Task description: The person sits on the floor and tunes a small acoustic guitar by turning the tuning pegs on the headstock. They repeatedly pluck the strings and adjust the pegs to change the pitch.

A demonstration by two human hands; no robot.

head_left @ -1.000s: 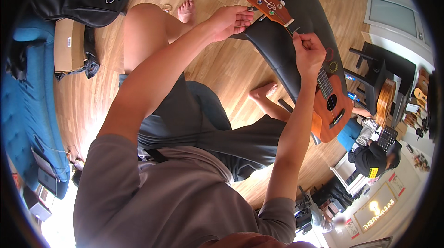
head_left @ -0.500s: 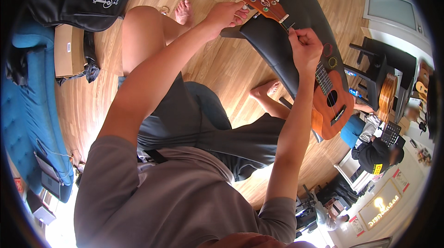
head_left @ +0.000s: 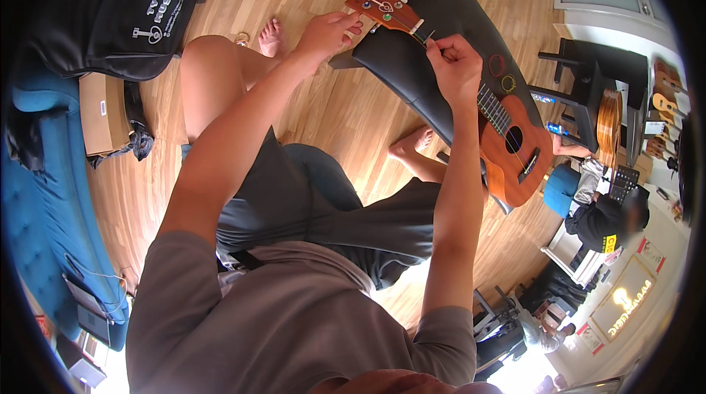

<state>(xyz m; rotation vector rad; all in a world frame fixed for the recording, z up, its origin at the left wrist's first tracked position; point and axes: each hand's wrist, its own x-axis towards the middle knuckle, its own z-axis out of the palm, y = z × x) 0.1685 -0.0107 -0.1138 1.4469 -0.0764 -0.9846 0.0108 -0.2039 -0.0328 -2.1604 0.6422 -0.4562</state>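
Observation:
A brown wooden ukulele [head_left: 512, 162] lies on a black padded bench [head_left: 397, 56], its headstock [head_left: 379, 6] pointing away to the upper left. My left hand [head_left: 326, 36] is at the headstock's near side, fingertips curled on a tuning peg. Over the upper neck, my right hand [head_left: 456, 69] pinches a thin string just below the nut, with thumb and forefinger together. Part of the fretboard is hidden behind that hand. Beside the neck on the bench rest a red coil of string [head_left: 498, 65] and a yellow coil [head_left: 509, 84].
A black instrument bag [head_left: 110, 19] and a cardboard box [head_left: 101, 111] stand at the left by a blue sofa [head_left: 51, 210]. At the right are dark stools, another guitar-like instrument [head_left: 609, 133] and a seated person in black [head_left: 599, 225].
The whole view has shifted, so ukulele, bench and both hands appear further left. My left hand stays at the peg; my right still pinches the string near the nut.

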